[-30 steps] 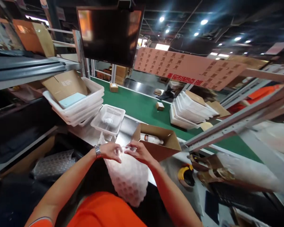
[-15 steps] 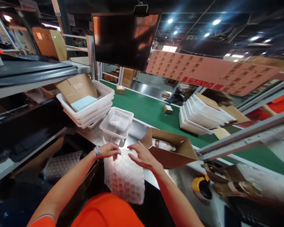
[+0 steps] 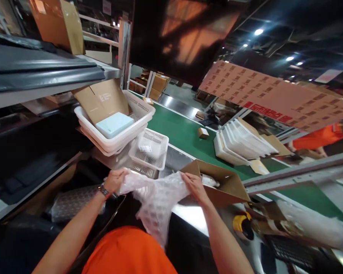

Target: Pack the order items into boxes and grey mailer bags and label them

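Note:
A sheet of clear bubble wrap (image 3: 157, 199) hangs stretched between my two hands, its lower end draping toward my orange shirt. My left hand (image 3: 116, 181), with a metal watch at the wrist, is closed on one upper corner. Gripping the opposite corner is my right hand (image 3: 194, 186), close to the near wall of an open cardboard box (image 3: 228, 180). Inside that box lies a white bottle (image 3: 209, 180), partly hidden by the box wall. Just beyond the wrap stands a small white basket (image 3: 163, 158) holding a labelled, plastic-wrapped item (image 3: 145, 147).
Stacked white baskets (image 3: 111, 146) at left hold folded cardboard and a light blue box (image 3: 114, 125). A green conveyor (image 3: 177, 129) runs behind, carrying a small carton (image 3: 203, 133) and more baskets (image 3: 237, 142). A yellow tape roll (image 3: 241, 224) lies at right. Another person's orange sleeve (image 3: 317, 137) shows far right.
Both hands have closed on the bubble wrap's upper corners and moved apart, pulling it taut and lifting it. Before, they hovered open over it. The view has shifted slightly.

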`<state>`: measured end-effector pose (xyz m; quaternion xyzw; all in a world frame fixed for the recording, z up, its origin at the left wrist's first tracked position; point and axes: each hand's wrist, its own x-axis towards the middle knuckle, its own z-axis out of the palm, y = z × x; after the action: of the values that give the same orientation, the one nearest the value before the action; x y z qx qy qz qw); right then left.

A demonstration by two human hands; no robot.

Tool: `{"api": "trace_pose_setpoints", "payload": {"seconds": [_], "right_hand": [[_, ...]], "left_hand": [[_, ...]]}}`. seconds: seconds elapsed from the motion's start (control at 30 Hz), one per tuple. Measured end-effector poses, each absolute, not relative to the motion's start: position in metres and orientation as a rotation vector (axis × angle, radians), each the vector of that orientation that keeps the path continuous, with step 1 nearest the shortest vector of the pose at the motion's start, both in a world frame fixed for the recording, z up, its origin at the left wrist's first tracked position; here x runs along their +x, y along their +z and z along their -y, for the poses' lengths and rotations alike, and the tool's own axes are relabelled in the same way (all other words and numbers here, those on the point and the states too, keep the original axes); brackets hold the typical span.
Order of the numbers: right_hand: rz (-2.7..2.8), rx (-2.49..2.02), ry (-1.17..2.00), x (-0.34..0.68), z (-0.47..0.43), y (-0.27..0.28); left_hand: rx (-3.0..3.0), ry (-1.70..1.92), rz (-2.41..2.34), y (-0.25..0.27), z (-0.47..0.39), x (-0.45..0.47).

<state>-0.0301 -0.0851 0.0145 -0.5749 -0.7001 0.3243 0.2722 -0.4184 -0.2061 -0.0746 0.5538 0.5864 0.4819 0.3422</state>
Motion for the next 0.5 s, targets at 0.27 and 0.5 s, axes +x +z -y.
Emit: {"api": "trace_pose_setpoints", "payload": {"seconds": [0.27,0.5], "right_hand": [[1.819,-1.556,0.915,-0.043,0.081,0.040],[2.075,-1.369,0.863,-0.092,0.087,0.065]], "left_hand": [[1.027,1.251,-1.454,-0.124,0.253,-0.485],[1.331,1.468,-1.726,-0.082,0.238,-0.468]]}}
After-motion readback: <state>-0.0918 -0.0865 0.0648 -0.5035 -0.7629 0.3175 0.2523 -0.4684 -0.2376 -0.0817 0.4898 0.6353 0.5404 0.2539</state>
